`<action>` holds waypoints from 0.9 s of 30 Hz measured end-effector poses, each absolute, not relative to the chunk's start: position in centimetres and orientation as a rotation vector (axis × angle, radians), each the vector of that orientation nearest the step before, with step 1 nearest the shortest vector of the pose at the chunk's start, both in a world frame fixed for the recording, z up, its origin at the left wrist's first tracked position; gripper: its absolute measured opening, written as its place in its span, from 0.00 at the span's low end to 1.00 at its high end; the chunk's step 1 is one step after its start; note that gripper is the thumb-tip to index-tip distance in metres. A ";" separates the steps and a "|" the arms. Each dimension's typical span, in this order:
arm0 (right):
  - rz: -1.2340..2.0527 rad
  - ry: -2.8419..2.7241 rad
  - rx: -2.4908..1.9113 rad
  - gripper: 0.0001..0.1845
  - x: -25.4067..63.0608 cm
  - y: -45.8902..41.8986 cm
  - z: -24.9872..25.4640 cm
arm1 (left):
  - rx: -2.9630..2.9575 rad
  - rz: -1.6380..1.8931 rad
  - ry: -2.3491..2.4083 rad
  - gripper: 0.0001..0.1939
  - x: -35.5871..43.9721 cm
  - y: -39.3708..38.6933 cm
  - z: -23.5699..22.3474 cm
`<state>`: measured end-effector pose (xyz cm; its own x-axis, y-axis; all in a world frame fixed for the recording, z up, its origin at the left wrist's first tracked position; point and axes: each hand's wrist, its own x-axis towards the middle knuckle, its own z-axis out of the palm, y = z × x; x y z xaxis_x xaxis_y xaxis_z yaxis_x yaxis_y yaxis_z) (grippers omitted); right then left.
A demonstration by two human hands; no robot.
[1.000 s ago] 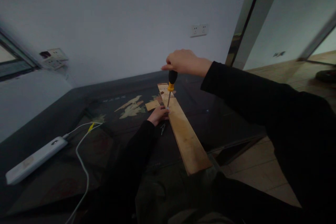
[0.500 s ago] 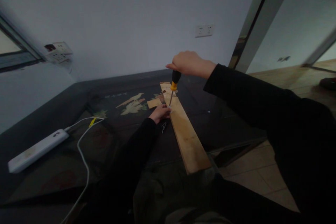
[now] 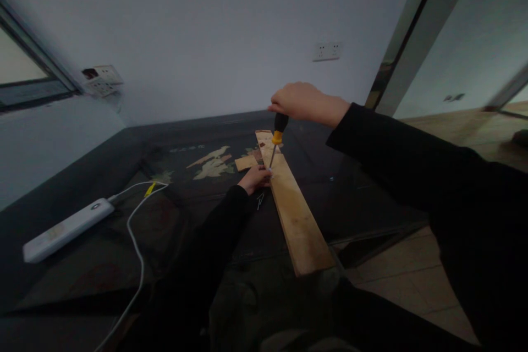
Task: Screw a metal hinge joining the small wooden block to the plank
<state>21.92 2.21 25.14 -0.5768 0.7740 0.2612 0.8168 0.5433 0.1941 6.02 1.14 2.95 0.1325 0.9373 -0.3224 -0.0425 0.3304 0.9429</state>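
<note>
My right hand (image 3: 303, 102) is wrapped around the top of a black and yellow screwdriver (image 3: 278, 136). The screwdriver tilts slightly, its metal shaft pointing down at the left edge of a long wooden board (image 3: 300, 214). At the tip, the fingers of my left hand (image 3: 253, 178) are pinched against the board edge around a small pale piece, too small to name. Just below that hand lie a few thin metal pieces like screws or nails (image 3: 259, 201). A small square of wood (image 3: 246, 163) rests behind my left fingers.
The board lies on a dark, glossy table (image 3: 198, 198) with a printed pattern, its near end overhanging the front edge. On the left is a white power strip (image 3: 68, 229) with a white cable (image 3: 138, 253) running toward me. A wall with sockets (image 3: 327, 51) stands behind.
The view has shifted slightly, so everything sits a little further right. Both hands and the screwdriver keep nearly the same position over the board.
</note>
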 end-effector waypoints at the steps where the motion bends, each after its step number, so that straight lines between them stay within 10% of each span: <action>1: -0.489 -2.576 -1.394 0.29 21.7 2.2 24.8 | 0.978 0.904 1.211 0.12 6.0 1.1 2.9; 11: -0.113 -2.864 -1.245 0.26 23.8 2.6 26.7 | 0.986 0.893 1.197 0.13 6.0 0.8 3.4; 27: -0.410 -2.532 -1.459 0.29 22.5 1.7 24.4 | 0.979 0.904 1.202 0.11 6.2 1.0 3.2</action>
<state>22.54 1.73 24.37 -0.4976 0.8144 0.2987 0.8670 0.4774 0.1427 6.19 1.02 3.20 0.1417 0.9378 -0.3171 -0.0445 0.3260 0.9443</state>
